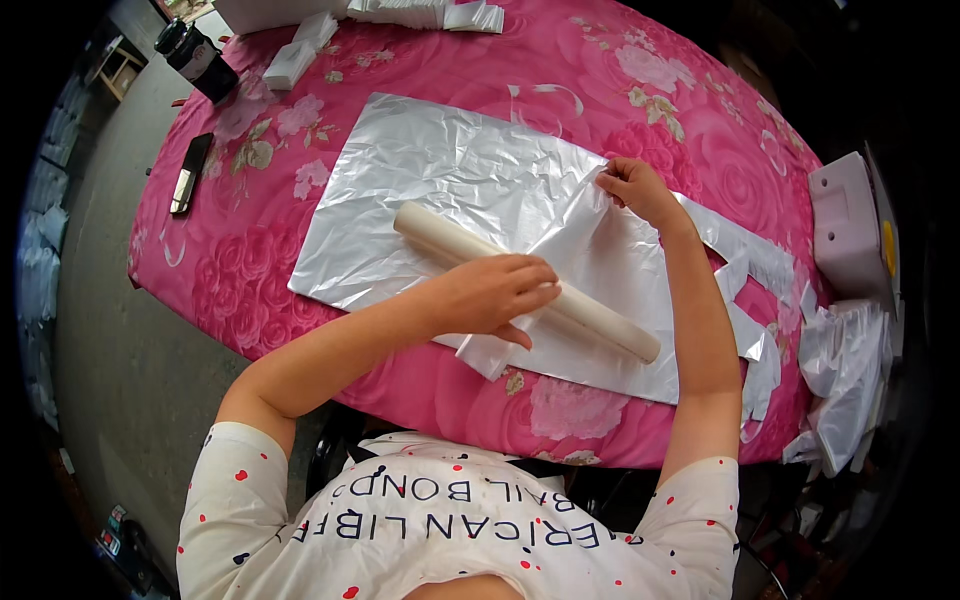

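Note:
A flat pile of thin, creased silvery plastic film (400,150) lies on the table in front of me. Across it rests a pale off-white tube (610,328), slanting from upper left to lower right. My right hand (640,190) is closed in a pinch on the film's raised far edge. Over the middle of the tube, my left hand (500,293) has bent fingers with the thumb pointing down, and it seems to grip the near end of the same lifted fold. Part of the tube and the left hand's exact grip are hidden.
The round table has a pink flowered cloth (560,410). Cut silvery strips (755,260) lie at the right, beside a pale box (850,225) and hanging clear plastic (845,360). A phone (190,175), dark bottle (197,62) and folded white pieces (425,12) sit farther off.

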A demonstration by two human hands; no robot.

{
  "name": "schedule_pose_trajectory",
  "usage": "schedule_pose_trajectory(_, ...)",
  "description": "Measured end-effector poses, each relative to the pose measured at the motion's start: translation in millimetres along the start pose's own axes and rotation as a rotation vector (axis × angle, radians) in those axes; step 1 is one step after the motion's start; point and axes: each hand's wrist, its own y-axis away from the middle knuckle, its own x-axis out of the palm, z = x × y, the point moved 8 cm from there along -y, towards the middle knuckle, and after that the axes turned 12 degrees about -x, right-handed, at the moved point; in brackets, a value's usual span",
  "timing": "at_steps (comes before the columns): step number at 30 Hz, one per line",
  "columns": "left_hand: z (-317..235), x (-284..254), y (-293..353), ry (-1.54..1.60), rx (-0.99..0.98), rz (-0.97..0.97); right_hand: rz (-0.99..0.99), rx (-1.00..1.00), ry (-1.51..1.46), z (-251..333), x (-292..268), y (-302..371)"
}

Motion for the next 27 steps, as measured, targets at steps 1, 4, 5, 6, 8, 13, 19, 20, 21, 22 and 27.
schedule_pose_trajectory(1,-6.8,14.5,11.5,0.061,0.064,0.089,0.016,-0.013,-0.014,-1.6,1.8,-2.6)
schedule_pose_trajectory(4,-16.8,42.2,40.8,0.063,0.040,0.227,0.036,-0.027,0.012,-0.9,5.1,-7.7)
schedule_pose_trajectory(5,-17.2,48.3,47.5,0.033,-0.003,0.252,0.038,-0.027,0.032,-1.3,5.9,-9.5)
schedule_pose_trajectory(6,-18.5,52.7,53.1,0.024,-0.019,0.267,0.043,-0.009,0.018,-5.5,7.0,-10.5)
schedule_pose_trajectory(8,-20.5,55.4,57.2,-0.001,-0.039,0.291,0.041,0.023,0.000,-12.0,3.9,-10.8)
schedule_pose_trajectory(13,-27.6,61.4,57.0,-0.056,-0.083,0.248,-0.484,-0.045,0.043,5.9,-14.9,17.1)
schedule_pose_trajectory(19,-42.4,74.5,57.7,-0.094,-0.291,0.194,-0.093,-0.341,0.452,88.1,116.0,127.6)
schedule_pose_trajectory(20,-43.6,75.0,56.4,-0.093,-0.320,0.199,-0.128,-0.354,0.518,87.8,118.1,139.8)
schedule_pose_trajectory(21,-45.0,75.4,56.0,-0.092,-0.310,0.191,-0.160,-0.367,0.582,87.3,119.1,148.9)
schedule_pose_trajectory(22,-46.2,75.7,58.3,-0.092,-0.300,0.188,-0.195,-0.379,0.641,87.3,119.8,154.4)
schedule_pose_trajectory(27,-47.6,75.1,59.8,-0.117,-0.293,0.222,-0.398,-0.268,0.751,54.5,54.4,170.3)
